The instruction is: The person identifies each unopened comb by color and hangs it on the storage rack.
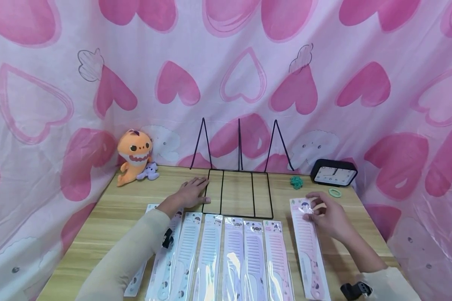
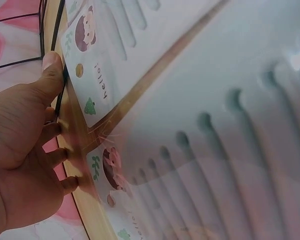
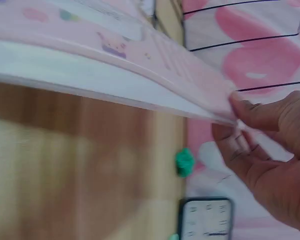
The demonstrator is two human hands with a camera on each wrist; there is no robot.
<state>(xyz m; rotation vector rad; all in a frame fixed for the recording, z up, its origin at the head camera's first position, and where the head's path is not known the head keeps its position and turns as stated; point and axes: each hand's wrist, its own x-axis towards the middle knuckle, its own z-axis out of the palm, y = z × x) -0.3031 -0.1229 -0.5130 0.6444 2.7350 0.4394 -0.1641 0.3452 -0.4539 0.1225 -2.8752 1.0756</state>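
Pink wide-tooth comb in a clear plastic sleeve with a white printed backing card, located at the right hand, its body running from the fingertips back toward the person. Right hand pinches the far end of the pack, thumb on one face, fingers behind, narrow grip; that end is off the wooden table, but whether the near end touches can't be told. Left hand has fingers loosely stretched and spread, holding no pack; fingers and thumb lie at the left side of the black wire rectangular base frame, probably steadying it; how firmly it presses, can't tell. Black thin wire uprights stand just beyond the frame, ahead of and between the hands. Between the hands, on the near side, are pale blue comb packs, two purple comb packs and another pink comb pack in a row; the leftmost packs run partly under the left forearm. Ahead of the right hand: a small green tangled lump, a pale green ring and a black-cased clock. Beyond the left hand, toward its left: an orange plush shark with a small purple plush. Step in hand, judged: picking up one pack by its end while the other hand braces the frame. Next move likely calls for keeping that pinch, getting the long pack's near end up without sagging, and not knocking the neighbouring pink pack or the wires.
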